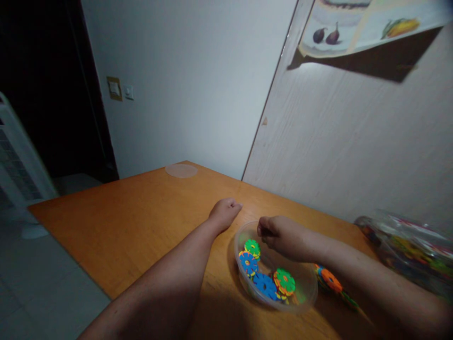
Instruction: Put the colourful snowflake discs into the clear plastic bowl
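My left hand (225, 213) is closed in a fist over the table, just beyond the rim of a clear plastic bowl (311, 295). Curled fingers of my right hand (279, 236) hang over the bowl's far right side. What either hand holds, if anything, is hidden. Inside the bowl lie notched plastic discs in small stacks: a green one (252, 246), a blue one (248, 263), a larger blue one (266, 286) and a green-and-orange one (285, 282). Against the bowl's right side, partly under my right forearm, are more discs (330, 278) in orange, blue and green.
The orange-brown wooden table (148, 226) meets a wall at its far side. A round translucent lid (181, 170) lies near the far corner. At right is a clear plastic bag (414, 250) with colourful pieces. A white rack (24, 151) stands beyond the left edge.
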The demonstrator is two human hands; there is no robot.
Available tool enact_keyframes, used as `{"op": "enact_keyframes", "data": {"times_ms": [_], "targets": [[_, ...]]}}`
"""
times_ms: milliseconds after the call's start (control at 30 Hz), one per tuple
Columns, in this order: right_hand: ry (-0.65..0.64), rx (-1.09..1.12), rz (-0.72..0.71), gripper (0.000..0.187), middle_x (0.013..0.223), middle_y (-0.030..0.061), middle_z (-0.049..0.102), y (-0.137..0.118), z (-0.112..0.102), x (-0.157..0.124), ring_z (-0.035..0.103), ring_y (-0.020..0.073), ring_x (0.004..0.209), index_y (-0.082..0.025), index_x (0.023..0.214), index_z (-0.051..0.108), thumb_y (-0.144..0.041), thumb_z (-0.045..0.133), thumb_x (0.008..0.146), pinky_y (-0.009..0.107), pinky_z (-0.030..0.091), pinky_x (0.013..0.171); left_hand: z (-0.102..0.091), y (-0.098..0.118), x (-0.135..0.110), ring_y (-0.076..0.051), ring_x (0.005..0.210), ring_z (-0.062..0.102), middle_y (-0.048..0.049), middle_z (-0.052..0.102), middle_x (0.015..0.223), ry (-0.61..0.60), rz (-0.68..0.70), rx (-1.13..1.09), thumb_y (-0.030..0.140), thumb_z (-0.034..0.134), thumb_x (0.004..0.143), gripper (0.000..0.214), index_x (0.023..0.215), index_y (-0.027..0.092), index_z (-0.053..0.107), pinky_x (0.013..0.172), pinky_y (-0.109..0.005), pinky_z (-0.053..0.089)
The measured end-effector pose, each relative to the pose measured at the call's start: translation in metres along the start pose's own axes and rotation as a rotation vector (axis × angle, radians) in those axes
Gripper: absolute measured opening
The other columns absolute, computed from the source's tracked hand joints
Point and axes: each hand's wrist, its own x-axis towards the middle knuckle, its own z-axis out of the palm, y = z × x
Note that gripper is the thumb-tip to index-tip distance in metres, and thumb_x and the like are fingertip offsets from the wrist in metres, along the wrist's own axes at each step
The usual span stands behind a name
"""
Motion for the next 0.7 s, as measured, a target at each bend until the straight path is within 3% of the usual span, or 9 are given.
{"op": "enact_keyframes", "data": {"times_ms": [200,333,500,700], "targets": [[-0.035,-0.021,-0.01,0.017,0.075,0.0006,0.064,-0.009,0.001,-0.003,0.051,0.0124,0.065,-0.02,0.086,0.061,-0.013,0.055,0.071,0.021,0.032,0.056,0.0,0.0,0.0,-0.009,0.053,0.038,0.0047,0.045,0.055,0.015,-0.006,-0.009,0.052,0.053,0.079,0.04,0.06,0.017,0.048,0.05,-0.023,0.023],[0.026,-0.05,0.028,0.016,0.077,0.0018,0.064,0.001,-0.025,-0.007,0.052,0.0132,0.066,-0.019,0.089,0.059,-0.016,0.054,0.075,0.021,0.035,0.056,0.0,0.0,0.0,-0.009,0.054,0.038,0.0046,0.045,0.055,-0.005,-0.009,-0.033,0.053,0.053,0.079,0.041,0.06,0.017,0.048,0.05,-0.023,0.022],[0.061,-0.184,0.172,0.019,0.088,0.0055,0.069,0.046,-0.06,-0.009,0.059,0.0163,0.076,-0.017,0.094,0.062,-0.019,0.053,0.077,0.023,0.042,0.064,-0.001,0.0,0.0,-0.009,0.053,0.038,0.0046,0.044,0.055,-0.013,0.001,-0.059,0.054,0.052,0.079,0.042,0.059,0.018,0.046,0.05,-0.023,0.022],[-0.07,-0.287,0.256,0.04,0.103,0.0117,0.07,0.102,-0.048,-0.019,0.064,0.0247,0.089,-0.015,0.104,0.068,-0.023,0.066,0.065,0.029,0.046,0.073,-0.001,0.002,0.001,-0.009,0.053,0.038,0.0047,0.044,0.054,0.004,0.0,-0.062,0.052,0.054,0.078,0.04,0.058,0.018,0.046,0.05,-0.023,0.022]]}}
